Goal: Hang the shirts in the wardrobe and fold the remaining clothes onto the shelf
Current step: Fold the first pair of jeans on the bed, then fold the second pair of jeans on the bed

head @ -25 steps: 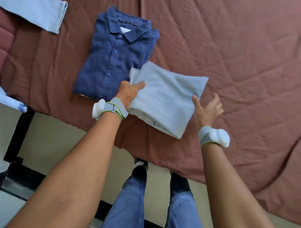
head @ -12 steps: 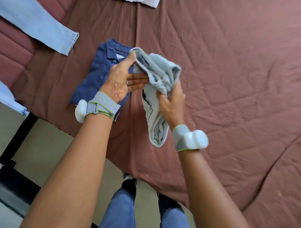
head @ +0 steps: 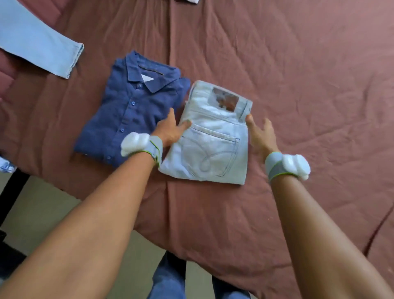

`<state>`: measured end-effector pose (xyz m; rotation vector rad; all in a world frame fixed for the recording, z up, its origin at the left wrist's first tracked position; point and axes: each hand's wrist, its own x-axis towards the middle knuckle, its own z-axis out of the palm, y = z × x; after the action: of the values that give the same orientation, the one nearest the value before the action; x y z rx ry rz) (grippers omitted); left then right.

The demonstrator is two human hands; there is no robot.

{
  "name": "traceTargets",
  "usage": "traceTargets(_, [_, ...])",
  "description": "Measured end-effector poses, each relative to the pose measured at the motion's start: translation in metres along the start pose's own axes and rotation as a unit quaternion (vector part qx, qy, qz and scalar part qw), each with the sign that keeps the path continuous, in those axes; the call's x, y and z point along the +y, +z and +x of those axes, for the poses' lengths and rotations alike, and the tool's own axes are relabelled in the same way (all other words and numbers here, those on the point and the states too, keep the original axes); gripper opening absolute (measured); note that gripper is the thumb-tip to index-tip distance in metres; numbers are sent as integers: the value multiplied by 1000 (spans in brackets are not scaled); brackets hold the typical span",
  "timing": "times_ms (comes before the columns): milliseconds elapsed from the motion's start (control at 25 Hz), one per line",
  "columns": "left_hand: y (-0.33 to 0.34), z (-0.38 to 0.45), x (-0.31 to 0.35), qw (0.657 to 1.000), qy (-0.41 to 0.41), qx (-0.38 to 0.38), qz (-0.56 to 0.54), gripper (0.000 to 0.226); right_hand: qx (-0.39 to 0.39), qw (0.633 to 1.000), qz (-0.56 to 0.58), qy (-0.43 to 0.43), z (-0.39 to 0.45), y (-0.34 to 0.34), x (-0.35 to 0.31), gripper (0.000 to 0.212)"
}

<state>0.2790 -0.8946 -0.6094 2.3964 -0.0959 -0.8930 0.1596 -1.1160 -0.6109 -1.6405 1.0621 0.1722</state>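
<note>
Folded pale blue jeans (head: 215, 147) lie flat on the brown bedspread (head: 298, 85), back pocket and waist label facing up. My left hand (head: 170, 130) rests against the jeans' left edge with straight fingers touching the denim. My right hand (head: 259, 136) sits at the right edge, thumb touching near the belt loop, fingers spread and relaxed. A folded navy button shirt (head: 130, 111) lies just left of the jeans, collar pointing away from me.
Another pair of light blue jeans (head: 40, 47) stretches across the upper left of the bed. A bit of white cloth (head: 191, 1) shows at the top edge. The bed's near edge runs diagonally; floor and my legs (head: 170, 281) lie below.
The jeans were lifted and turned over between both hands half a second ago; now they lie flat beside the shirt, pocket side up, and both hands have let go.
</note>
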Motion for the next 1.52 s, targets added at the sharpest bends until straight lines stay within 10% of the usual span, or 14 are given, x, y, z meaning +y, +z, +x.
traceTargets(80, [19,2,-21,984,40,63,165,85,51,989,-137,-37,-1,18,30,84])
traceTargets(200, [46,-14,-43,880,310,110,342,80,102,939,-285,-164,-33,53,54,78])
traceTargets(320, [54,-8,-62,818,347,61,455,84,90,863,-459,-193,-43,92,66,66])
traceTargets(800, [49,-2,-46,875,212,-54,432,93,-55,831,-546,-90,-30,94,48,70])
traceTargets(1040, [4,-49,-15,934,101,-150,308,56,-106,857,-500,-67,-64,81,0,55])
traceTargets(1320, [-70,-159,-8,999,2,-31,15,36,-105,931,-325,-131,-157,66,-81,22])
traceTargets(1520, [-146,-215,-23,982,35,122,-141,24,-135,936,-230,-231,-196,73,-138,26])
